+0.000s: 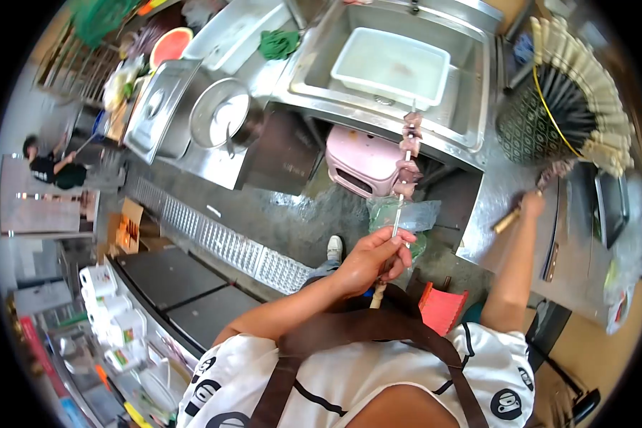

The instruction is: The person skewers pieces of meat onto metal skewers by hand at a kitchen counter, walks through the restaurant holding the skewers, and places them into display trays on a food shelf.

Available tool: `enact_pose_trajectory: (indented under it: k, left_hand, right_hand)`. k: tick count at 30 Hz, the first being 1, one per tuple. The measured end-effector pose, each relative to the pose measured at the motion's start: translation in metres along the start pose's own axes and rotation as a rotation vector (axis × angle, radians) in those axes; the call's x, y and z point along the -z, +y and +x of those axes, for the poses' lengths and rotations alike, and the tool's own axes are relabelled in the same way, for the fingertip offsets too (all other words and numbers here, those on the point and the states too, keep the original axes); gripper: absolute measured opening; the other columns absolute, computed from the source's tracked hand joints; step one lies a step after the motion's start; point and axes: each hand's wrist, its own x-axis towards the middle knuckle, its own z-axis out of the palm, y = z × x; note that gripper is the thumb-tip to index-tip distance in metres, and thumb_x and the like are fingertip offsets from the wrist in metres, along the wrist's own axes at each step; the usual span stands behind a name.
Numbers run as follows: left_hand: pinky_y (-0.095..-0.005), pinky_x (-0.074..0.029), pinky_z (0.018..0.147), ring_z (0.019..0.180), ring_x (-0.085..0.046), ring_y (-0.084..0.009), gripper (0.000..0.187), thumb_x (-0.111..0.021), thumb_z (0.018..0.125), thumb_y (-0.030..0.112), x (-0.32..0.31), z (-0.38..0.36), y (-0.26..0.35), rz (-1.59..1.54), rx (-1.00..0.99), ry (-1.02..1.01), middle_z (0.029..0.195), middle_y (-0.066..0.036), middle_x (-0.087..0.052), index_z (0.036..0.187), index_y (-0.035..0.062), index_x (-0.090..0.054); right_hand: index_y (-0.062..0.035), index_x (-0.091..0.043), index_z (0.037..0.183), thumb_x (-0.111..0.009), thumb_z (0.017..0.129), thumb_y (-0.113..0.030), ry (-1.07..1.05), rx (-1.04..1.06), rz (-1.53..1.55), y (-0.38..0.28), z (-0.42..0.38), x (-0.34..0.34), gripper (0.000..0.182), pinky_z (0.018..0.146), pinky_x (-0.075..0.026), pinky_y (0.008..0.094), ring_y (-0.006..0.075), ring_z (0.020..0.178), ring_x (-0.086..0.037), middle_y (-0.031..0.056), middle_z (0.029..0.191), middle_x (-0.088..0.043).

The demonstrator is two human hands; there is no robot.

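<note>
- The left hand is near the middle of the view, closed tight around the thin stick of a skewer.
- The skewer points up toward 12 o'clock, with pieces of meat pushed onto its top part.
- At 3 o'clock the right hand rests on the shiny bench, closed around a second skewer by its wooden handle.
- Just past that hand, toward 2 o'clock, stands a bucket packed with many more sticks.
- Under the meat is a pink stool on the floor.
- Far off at 12 o'clock, a white tub sits in the metal sink.
- At 11 o'clock a round pot sits beside a flat metal lid.
</note>
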Motion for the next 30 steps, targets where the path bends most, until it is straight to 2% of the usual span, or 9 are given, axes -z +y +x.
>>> enact_pose_trajectory:
  k: [2, 4, 10, 14, 17, 21, 24, 26, 30]
  left_hand:
    - [-0.0201, -0.027, 0.043, 0.049, -0.035, -0.0075, 0.020, -0.039, 0.094, 0.019, -0.003, -0.004, -0.002, 0.033, -0.015, 0.057, 0.072, -0.002, -0.050, 0.106, 0.0075, -0.049]
    - [-0.0203, -0.025, 0.041, 0.046, -0.030, -0.0059, 0.018, -0.039, 0.093, 0.018, -0.003, -0.007, -0.002, 0.010, -0.043, 0.128, 0.064, 0.001, -0.043, 0.105, 0.0077, -0.049]
    - [-0.0208, -0.021, 0.040, 0.043, -0.022, -0.0044, 0.015, -0.041, 0.093, 0.014, 0.022, -0.007, -0.001, 0.057, -0.225, 0.255, 0.054, 0.006, -0.028, 0.104, 0.0071, -0.050]
    - [-0.0254, -0.046, 0.068, 0.073, -0.056, -0.0123, 0.019, -0.039, 0.093, 0.013, 0.044, -0.015, 0.000, 0.232, -0.440, 0.221, 0.081, -0.004, -0.057, 0.107, 0.0045, -0.050]
    - [-0.0320, -0.037, 0.094, 0.107, -0.051, -0.0200, 0.021, -0.038, 0.093, 0.012, 0.056, -0.032, 0.008, 0.276, -0.516, 0.126, 0.114, -0.013, -0.054, 0.108, 0.0026, -0.051]
    - [-0.0321, -0.033, 0.097, 0.116, -0.044, -0.0213, 0.020, -0.041, 0.093, 0.012, 0.074, -0.065, 0.027, 0.461, -0.552, 0.076, 0.129, -0.015, -0.042, 0.103, 0.0009, -0.054]
    - [-0.0316, -0.033, 0.096, 0.117, -0.043, -0.0197, 0.020, -0.042, 0.092, 0.012, 0.088, -0.090, 0.054, 0.393, -0.511, 0.012, 0.129, -0.015, -0.043, 0.102, 0.0006, -0.055]
    - [-0.0295, -0.038, 0.090, 0.106, -0.049, -0.0155, 0.019, -0.043, 0.092, 0.013, 0.097, -0.107, 0.064, 0.424, -0.567, 0.028, 0.116, -0.011, -0.052, 0.100, 0.0008, -0.055]
    - [-0.0236, -0.043, 0.072, 0.076, -0.051, -0.0091, 0.016, -0.043, 0.092, 0.016, 0.109, -0.133, 0.069, 0.498, -0.634, 0.227, 0.078, -0.002, -0.052, 0.095, 0.0028, -0.053]
  right_hand:
    - [0.0019, -0.051, 0.074, -0.052, 0.080, -0.017, 0.024, -0.149, 0.293, -0.032, -0.070, 0.042, 0.019, 0.044, -0.043, 0.0331, 0.0199, 0.054, -0.054, 0.0112, 0.059, -0.053]
    - [-0.0010, -0.045, 0.089, -0.053, 0.083, -0.021, 0.093, 0.137, 0.361, 0.007, -0.104, 0.053, 0.023, 0.040, -0.040, 0.0282, 0.0149, 0.046, -0.048, 0.0055, 0.061, -0.048]
    - [-0.0085, -0.040, 0.100, -0.047, 0.089, -0.018, -0.175, -0.020, 0.835, -0.020, -0.312, 0.110, 0.016, 0.037, -0.030, 0.0195, 0.0042, 0.046, -0.036, -0.0021, 0.062, -0.039]
    - [-0.0098, -0.037, 0.109, -0.044, 0.091, -0.014, -0.468, 0.016, 0.861, -0.079, -0.428, 0.120, 0.020, 0.039, -0.028, 0.0168, 0.0027, 0.046, -0.033, -0.0039, 0.064, -0.039]
    - [-0.0084, -0.036, 0.113, -0.045, 0.090, -0.011, -0.684, 0.103, 0.980, -0.120, -0.474, 0.102, 0.025, 0.040, -0.029, 0.0170, 0.0025, 0.047, -0.034, -0.0040, 0.066, -0.040]
    - [-0.0039, -0.037, 0.112, -0.045, 0.089, -0.009, -0.850, 0.214, 1.043, -0.179, -0.523, 0.068, 0.024, 0.056, -0.037, 0.0188, 0.0049, 0.065, -0.043, 0.0009, 0.081, -0.046]
    - [0.0003, -0.039, 0.111, -0.044, 0.089, -0.007, -0.887, 0.355, 1.014, -0.203, -0.574, 0.053, 0.024, 0.077, -0.039, 0.0233, 0.0099, 0.086, -0.047, 0.0060, 0.093, -0.048]
    - [0.0025, -0.034, 0.121, -0.042, 0.089, -0.006, -1.083, 0.262, 0.911, -0.197, -0.588, 0.046, 0.034, 0.084, -0.039, 0.0277, 0.0152, 0.098, -0.048, 0.0114, 0.105, -0.048]
    - [0.0034, -0.026, 0.128, -0.038, 0.090, -0.007, -1.061, 0.676, 0.803, -0.218, -0.602, 0.055, 0.042, 0.095, -0.032, 0.0331, 0.0231, 0.115, -0.040, 0.0164, 0.123, -0.040]
